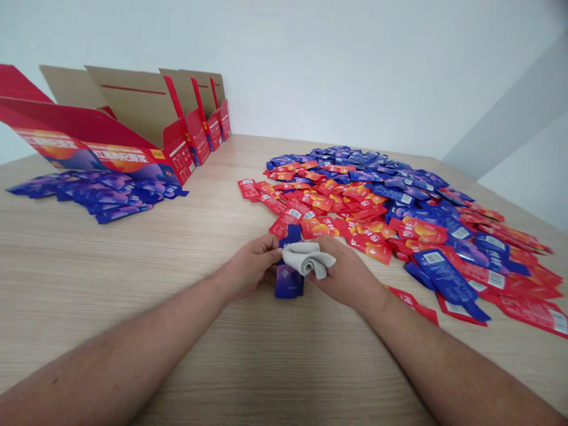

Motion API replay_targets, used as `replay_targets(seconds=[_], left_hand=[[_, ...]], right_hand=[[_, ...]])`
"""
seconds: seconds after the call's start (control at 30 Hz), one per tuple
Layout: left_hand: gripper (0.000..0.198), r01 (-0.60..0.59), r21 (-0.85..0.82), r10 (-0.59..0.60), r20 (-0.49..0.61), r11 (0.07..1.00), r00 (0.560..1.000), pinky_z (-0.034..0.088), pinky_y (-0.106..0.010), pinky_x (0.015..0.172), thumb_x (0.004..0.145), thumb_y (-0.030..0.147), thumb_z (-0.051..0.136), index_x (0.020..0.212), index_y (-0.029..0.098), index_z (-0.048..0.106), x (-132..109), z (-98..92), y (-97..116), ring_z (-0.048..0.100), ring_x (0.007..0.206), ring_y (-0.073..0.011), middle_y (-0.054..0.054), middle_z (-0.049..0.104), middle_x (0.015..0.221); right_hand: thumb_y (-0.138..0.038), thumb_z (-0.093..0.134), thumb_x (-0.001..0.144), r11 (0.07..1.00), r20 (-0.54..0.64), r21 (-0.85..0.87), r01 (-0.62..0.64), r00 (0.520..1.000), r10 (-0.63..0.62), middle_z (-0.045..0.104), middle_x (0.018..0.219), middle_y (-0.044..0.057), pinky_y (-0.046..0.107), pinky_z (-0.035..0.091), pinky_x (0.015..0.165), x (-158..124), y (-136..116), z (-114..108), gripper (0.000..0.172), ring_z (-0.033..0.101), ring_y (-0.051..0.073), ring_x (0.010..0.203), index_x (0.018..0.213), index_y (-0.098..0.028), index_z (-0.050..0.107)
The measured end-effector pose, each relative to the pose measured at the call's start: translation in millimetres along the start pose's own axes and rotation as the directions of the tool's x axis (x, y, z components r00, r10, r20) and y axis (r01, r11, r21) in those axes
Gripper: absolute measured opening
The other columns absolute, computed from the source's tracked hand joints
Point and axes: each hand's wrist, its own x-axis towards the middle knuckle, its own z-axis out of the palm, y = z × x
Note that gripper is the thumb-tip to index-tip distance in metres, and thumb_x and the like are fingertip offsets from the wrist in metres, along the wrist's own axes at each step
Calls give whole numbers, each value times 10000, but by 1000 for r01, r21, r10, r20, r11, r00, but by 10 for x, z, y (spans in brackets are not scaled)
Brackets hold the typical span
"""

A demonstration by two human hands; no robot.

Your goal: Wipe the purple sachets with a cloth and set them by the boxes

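My left hand (251, 266) pinches the edge of a blue packet (288, 283) that lies flat on the wooden table (177, 254) just in front of me. My right hand (350, 275) is closed round a folded grey cloth (308, 259), which rests on top of that packet. Both hands meet over the packet at the near edge of a big heap of red and blue packets (399, 207).
Several open red cardboard boxes (133, 136) stand in a row at the back left, flaps up. A smaller spread of blue packets (97, 189) lies in front of them. A white wall runs behind the table.
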Motion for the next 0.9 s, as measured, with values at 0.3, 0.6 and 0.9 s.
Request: replay_targets(seconds=[0.3, 0.6, 0.9], left_hand=[[287, 0, 16, 0, 4, 1000, 1000, 405, -225, 552, 791, 320, 724, 781, 194, 467, -1, -3, -10, 518, 570, -98, 39, 560, 676], [311, 0, 7, 0, -2, 1000, 1000, 402, -227, 544, 764, 338, 746, 764, 196, 469, -12, 18, 12, 502, 547, -97, 44, 546, 647], [315, -1, 9, 1, -9, 1000, 1000, 414, -225, 545, 747, 337, 762, 765, 198, 480, -22, 27, 12, 515, 552, -102, 39, 556, 654]], right_hand=[[-221, 657, 838, 1000, 12, 21, 0, 1000, 0, 687, 1030, 92, 369, 528, 837, 7, 1, -1, 234, 653, 241, 982, 1068, -193, 619], [-221, 665, 827, 1000, -21, 10, 22, 1000, -22, 682, 996, 78, 357, 529, 808, -8, 5, 2, 222, 655, 234, 953, 1043, -197, 618], [-212, 662, 834, 999, -25, 33, 21, 999, -20, 698, 1061, 84, 382, 534, 865, -16, 14, 9, 263, 663, 245, 1019, 1093, -214, 621]])
